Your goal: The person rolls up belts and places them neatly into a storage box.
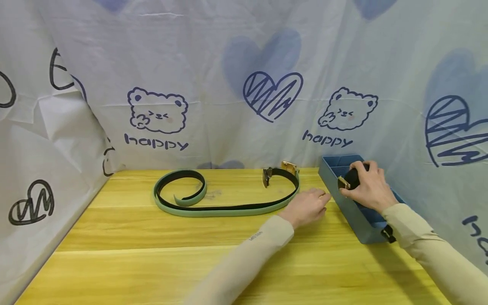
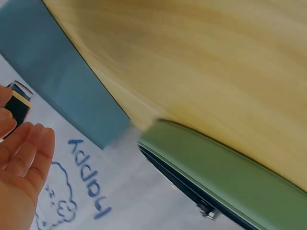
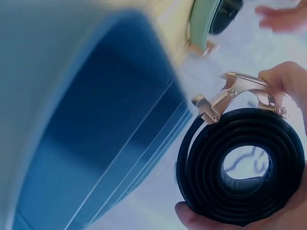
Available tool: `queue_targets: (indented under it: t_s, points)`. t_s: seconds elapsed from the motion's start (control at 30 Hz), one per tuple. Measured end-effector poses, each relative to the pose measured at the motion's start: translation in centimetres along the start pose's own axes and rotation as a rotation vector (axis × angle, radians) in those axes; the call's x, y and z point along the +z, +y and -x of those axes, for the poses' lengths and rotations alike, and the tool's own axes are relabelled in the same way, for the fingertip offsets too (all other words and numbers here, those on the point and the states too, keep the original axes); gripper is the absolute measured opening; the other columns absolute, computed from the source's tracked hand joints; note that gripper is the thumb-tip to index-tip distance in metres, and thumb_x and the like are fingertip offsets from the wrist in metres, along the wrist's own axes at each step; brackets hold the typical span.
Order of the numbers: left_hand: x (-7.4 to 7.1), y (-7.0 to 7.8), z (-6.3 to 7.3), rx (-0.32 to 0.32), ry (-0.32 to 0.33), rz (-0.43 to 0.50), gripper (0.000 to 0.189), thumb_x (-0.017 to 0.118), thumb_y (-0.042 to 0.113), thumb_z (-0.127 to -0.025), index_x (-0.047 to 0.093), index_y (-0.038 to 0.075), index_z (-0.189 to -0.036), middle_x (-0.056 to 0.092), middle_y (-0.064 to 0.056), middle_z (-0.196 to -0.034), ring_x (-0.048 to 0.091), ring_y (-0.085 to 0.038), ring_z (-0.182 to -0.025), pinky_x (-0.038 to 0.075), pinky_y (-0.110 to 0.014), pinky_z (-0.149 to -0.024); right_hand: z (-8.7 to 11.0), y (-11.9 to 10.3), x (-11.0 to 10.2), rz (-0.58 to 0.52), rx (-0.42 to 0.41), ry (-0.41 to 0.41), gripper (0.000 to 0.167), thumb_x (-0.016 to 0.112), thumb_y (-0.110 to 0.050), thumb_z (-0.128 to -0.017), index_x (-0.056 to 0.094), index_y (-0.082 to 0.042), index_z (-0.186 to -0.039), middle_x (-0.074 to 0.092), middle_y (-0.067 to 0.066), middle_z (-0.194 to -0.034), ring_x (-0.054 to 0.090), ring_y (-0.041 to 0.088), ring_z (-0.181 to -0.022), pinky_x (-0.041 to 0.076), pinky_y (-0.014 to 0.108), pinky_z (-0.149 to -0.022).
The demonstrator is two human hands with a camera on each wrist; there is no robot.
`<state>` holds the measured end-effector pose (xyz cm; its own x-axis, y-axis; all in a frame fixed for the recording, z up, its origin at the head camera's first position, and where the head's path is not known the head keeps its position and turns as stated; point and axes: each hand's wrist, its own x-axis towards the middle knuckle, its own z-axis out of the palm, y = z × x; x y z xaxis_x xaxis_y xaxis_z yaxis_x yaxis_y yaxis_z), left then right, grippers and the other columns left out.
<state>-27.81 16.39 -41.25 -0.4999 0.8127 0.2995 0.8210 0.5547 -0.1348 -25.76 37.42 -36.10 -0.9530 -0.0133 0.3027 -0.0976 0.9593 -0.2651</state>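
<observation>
The left forearm [image 1: 244, 258] is stretched forward and rightward, and the left hand [image 1: 308, 206] is held with nearly straight fingers [image 2: 41, 155], kept close together. The right forearm [image 1: 431, 250] is angled forward and inward; the right hand [image 1: 370, 186] is curled in a grip.

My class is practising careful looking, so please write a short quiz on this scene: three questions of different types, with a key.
1. Which hand holds the rolled black belt?

2. True or false: the green belt lies on the table, outside the blue box.

3. Choose one. The left hand:
A) holds the green belt
B) holds nothing
C) grips the rim of the blue box

Key:
1. The right hand.
2. True.
3. B.
</observation>
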Motion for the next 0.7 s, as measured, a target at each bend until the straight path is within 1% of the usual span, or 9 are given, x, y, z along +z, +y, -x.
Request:
queue_targets:
  t_s: [0.1,0.2,0.3,0.37,0.47,0.53,0.7]
  points:
    - [-0.1,1.2,-0.7,0.032,-0.047,-0.006,0.039,0.056,0.032,-0.099,0.053,0.021,-0.136,0.058,0.006,-0.132,0.055,-0.009,-0.121,0.044,-0.02,-0.1,-0.3,1.3,-0.4,0.005,0.014,0.005,0.07,0.079,-0.035,-0.078,0.039,-0.006,-0.128,0.023,0.04,-0.137,0.032,0.059,-0.108,0.043,0.068,-0.068]
    - [-0.4,2.5,-1.2,0.07,-0.101,-0.014,0.046,0.054,0.034,-0.1,0.046,0.023,-0.144,0.05,0.008,-0.142,0.049,-0.008,-0.129,0.044,-0.021,-0.101,-0.8,2.5,-0.5,0.009,0.027,0.009,0.072,0.08,-0.035,-0.078,0.038,-0.004,-0.129,0.021,0.042,-0.136,0.03,0.061,-0.109,0.041,0.07,-0.069]
    - [-0.6,3.7,-1.4,0.128,-0.119,-0.036,0.052,0.052,0.036,-0.101,0.038,0.024,-0.15,0.044,0.008,-0.149,0.043,-0.009,-0.135,0.043,-0.023,-0.104,-1.2,3.7,-0.5,0.007,0.044,0.002,0.073,0.08,-0.035,-0.078,0.038,-0.002,-0.128,0.021,0.044,-0.135,0.029,0.063,-0.109,0.04,0.071,-0.07]
    - [-0.5,4.4,-1.5,0.155,-0.121,-0.044,0.054,0.052,0.037,-0.101,0.035,0.025,-0.152,0.041,0.007,-0.151,0.04,-0.01,-0.137,0.041,-0.023,-0.106,-1.4,4.4,-0.5,-0.001,0.061,-0.003,0.074,0.08,-0.036,-0.078,0.038,-0.001,-0.127,0.02,0.045,-0.134,0.029,0.064,-0.109,0.04,0.071,-0.072]
    - [-0.3,5.2,-1.7,0.171,-0.145,-0.047,0.056,0.048,0.038,-0.102,0.03,0.027,-0.154,0.036,0.008,-0.155,0.035,-0.008,-0.141,0.036,-0.022,-0.11,-1.8,5.2,-0.5,-0.012,0.102,-0.018,0.076,0.079,-0.039,-0.079,0.036,0.0,-0.128,0.019,0.046,-0.133,0.028,0.064,-0.109,0.039,0.071,-0.073]
    - [-0.1,5.6,-1.8,0.174,-0.164,-0.042,0.056,0.047,0.038,-0.103,0.028,0.029,-0.154,0.033,0.009,-0.157,0.033,-0.008,-0.142,0.036,-0.022,-0.11,-2.0,5.5,-0.5,-0.018,0.125,-0.027,0.078,0.078,-0.042,-0.079,0.035,0.001,-0.129,0.019,0.045,-0.133,0.027,0.063,-0.108,0.039,0.071,-0.074]
    - [0.1,6.4,-1.8,0.181,-0.242,-0.012,0.056,0.041,0.039,-0.105,0.019,0.035,-0.156,0.019,0.013,-0.162,0.021,-0.006,-0.147,0.036,-0.023,-0.11,-2.8,5.7,-0.3,-0.016,0.125,-0.043,0.078,0.077,-0.044,-0.08,0.035,0.0,-0.128,0.021,0.045,-0.132,0.03,0.063,-0.106,0.038,0.071,-0.075]
